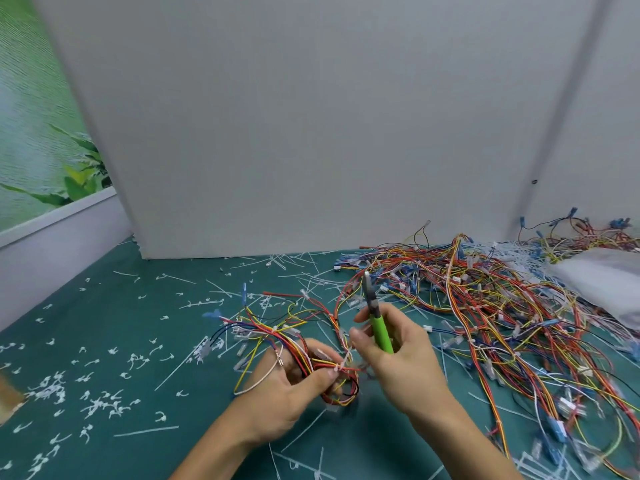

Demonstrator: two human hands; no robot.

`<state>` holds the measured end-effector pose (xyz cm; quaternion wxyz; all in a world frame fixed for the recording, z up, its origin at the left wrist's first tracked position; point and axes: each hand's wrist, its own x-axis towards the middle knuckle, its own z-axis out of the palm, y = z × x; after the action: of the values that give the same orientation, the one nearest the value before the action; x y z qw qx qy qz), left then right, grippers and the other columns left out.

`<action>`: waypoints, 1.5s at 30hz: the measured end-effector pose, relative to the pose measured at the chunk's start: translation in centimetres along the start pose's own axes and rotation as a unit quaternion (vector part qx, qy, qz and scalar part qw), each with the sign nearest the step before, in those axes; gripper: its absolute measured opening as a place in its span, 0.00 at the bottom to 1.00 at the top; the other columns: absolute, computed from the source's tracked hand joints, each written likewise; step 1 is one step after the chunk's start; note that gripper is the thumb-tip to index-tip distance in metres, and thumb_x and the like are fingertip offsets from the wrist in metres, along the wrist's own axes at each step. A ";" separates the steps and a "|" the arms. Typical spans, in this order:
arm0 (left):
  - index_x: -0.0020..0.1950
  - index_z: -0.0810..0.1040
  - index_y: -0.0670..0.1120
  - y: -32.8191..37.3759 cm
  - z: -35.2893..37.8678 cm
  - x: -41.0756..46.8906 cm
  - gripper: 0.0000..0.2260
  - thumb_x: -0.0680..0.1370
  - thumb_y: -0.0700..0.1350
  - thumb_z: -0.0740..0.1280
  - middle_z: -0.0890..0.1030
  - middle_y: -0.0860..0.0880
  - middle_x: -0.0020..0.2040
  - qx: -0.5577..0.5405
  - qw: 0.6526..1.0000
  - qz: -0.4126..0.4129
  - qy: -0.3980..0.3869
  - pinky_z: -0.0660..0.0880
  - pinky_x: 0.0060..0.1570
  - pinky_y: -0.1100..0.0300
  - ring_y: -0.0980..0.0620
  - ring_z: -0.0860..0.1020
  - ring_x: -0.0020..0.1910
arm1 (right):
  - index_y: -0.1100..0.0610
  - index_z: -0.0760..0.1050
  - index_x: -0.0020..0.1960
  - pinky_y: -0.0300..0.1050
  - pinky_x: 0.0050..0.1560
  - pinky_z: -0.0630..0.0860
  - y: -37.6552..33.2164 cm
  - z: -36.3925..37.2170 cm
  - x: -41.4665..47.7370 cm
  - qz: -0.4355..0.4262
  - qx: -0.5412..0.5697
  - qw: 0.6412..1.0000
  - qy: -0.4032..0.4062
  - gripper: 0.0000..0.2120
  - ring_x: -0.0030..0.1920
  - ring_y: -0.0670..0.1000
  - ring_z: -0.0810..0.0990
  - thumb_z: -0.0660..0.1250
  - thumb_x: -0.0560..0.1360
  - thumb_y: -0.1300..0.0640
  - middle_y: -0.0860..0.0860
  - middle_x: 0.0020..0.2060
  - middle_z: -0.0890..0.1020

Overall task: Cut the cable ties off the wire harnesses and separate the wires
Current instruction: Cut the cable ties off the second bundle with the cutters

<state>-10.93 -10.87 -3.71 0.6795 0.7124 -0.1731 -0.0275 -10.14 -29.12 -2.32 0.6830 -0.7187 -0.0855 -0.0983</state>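
My left hand [294, 389] grips a wire harness [277, 337] of red, yellow, blue and white wires, low in the middle of the head view. A white cable tie [341, 366] sits on the bundle just by my left thumb. My right hand [394, 358] holds green-handled cutters [375, 317] with the metal tip pointing up and away. The thumb and forefinger of that hand pinch the tail of the tie. The harness spreads out to the left over the green mat [121, 341].
A big tangle of wires [485, 306] covers the mat on the right. A clear plastic bag [602, 282] lies at the far right. Cut tie pieces [104, 403] litter the left and front. A grey board [311, 133] stands upright behind.
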 end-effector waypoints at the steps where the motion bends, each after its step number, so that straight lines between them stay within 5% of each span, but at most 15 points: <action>1: 0.48 0.82 0.42 0.0 0.1 0.0 0.04 0.74 0.36 0.72 0.84 0.46 0.39 -0.009 1.000 0.000 0.007 0.80 0.42 0.60 0.50 0.83 0.38 | 0.49 0.78 0.45 0.39 0.37 0.75 0.0 -0.1 0.1 -0.029 -0.043 0.999 0.005 0.12 0.34 0.49 0.77 0.73 0.77 0.65 0.50 0.34 0.80; 4: 0.47 0.85 0.46 0.0 0.0 0.1 0.06 0.72 0.41 0.73 0.85 0.43 0.40 -0.031 0.999 -0.006 0.023 0.80 0.41 0.58 0.48 0.84 0.38 | 0.42 0.78 0.47 0.46 0.42 0.78 0.3 -0.5 0.1 -0.060 -0.109 0.992 0.016 0.14 0.38 0.53 0.80 0.74 0.77 0.62 0.48 0.38 0.82; 8: 0.51 0.85 0.48 0.3 -0.9 0.4 0.06 0.75 0.45 0.72 0.85 0.42 0.42 -0.007 0.999 0.017 0.047 0.79 0.42 0.59 0.47 0.84 0.38 | 0.40 0.78 0.49 0.42 0.39 0.75 0.7 -0.9 0.3 -0.083 -0.153 0.984 0.045 0.13 0.37 0.50 0.79 0.74 0.77 0.59 0.44 0.37 0.83; 14: 0.51 0.85 0.55 0.6 -2.0 1.0 0.08 0.75 0.47 0.70 0.85 0.54 0.49 0.117 0.961 0.107 0.225 0.79 0.49 0.64 0.54 0.83 0.51 | 0.45 0.78 0.51 0.34 0.33 0.69 0.3 -2.1 0.5 -0.151 -0.207 0.954 0.155 0.13 0.34 0.48 0.75 0.72 0.77 0.64 0.44 0.37 0.79; 17: 0.55 0.84 0.50 0.9 -2.1 1.3 0.10 0.75 0.45 0.69 0.85 0.57 0.51 0.119 0.940 0.144 0.285 0.75 0.51 0.71 0.58 0.82 0.53 | 0.45 0.77 0.54 0.36 0.41 0.72 0.2 -1.2 0.1 -0.150 -0.265 0.949 0.086 0.11 0.41 0.44 0.77 0.71 0.76 0.60 0.41 0.40 0.79; 21: 0.56 0.83 0.48 1.1 -1.7 1.1 0.11 0.75 0.43 0.68 0.83 0.49 0.52 0.115 0.944 0.138 0.276 0.75 0.60 0.61 0.53 0.81 0.56 | 0.42 0.74 0.60 0.40 0.56 0.72 0.9 0.7 -1.2 -0.103 -0.369 0.921 -0.075 0.15 0.52 0.41 0.75 0.64 0.74 0.48 0.38 0.48 0.76; 23: 0.56 0.83 0.49 1.2 -1.3 0.8 0.11 0.75 0.41 0.68 0.82 0.48 0.52 0.128 0.950 0.134 0.250 0.73 0.59 0.67 0.58 0.80 0.55 | 0.39 0.71 0.64 0.36 0.60 0.69 1.2 1.4 -1.6 -0.083 -0.400 0.907 -0.100 0.18 0.58 0.41 0.73 0.63 0.75 0.46 0.37 0.52 0.75; 31: 0.57 0.83 0.47 1.1 -0.9 0.6 0.12 0.77 0.34 0.68 0.82 0.46 0.50 0.164 0.951 0.136 0.223 0.71 0.54 0.72 0.60 0.81 0.51 | 0.36 0.67 0.65 0.41 0.55 0.72 1.4 1.8 -1.8 -0.056 -0.416 0.904 -0.080 0.18 0.57 0.42 0.74 0.61 0.76 0.43 0.38 0.52 0.75; 45: 0.57 0.83 0.50 0.7 -0.2 0.7 0.11 0.76 0.43 0.67 0.83 0.57 0.49 0.142 0.948 0.136 0.252 0.72 0.55 0.72 0.61 0.81 0.53 | 0.38 0.71 0.66 0.40 0.53 0.72 0.9 1.3 -1.9 -0.061 -0.417 0.904 -0.066 0.21 0.53 0.43 0.75 0.62 0.74 0.45 0.38 0.49 0.75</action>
<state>-10.33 -10.86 -2.91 0.5902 0.7548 -0.0940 0.2705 -11.72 -27.81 -3.70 0.3063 -0.9362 -0.1252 -0.1184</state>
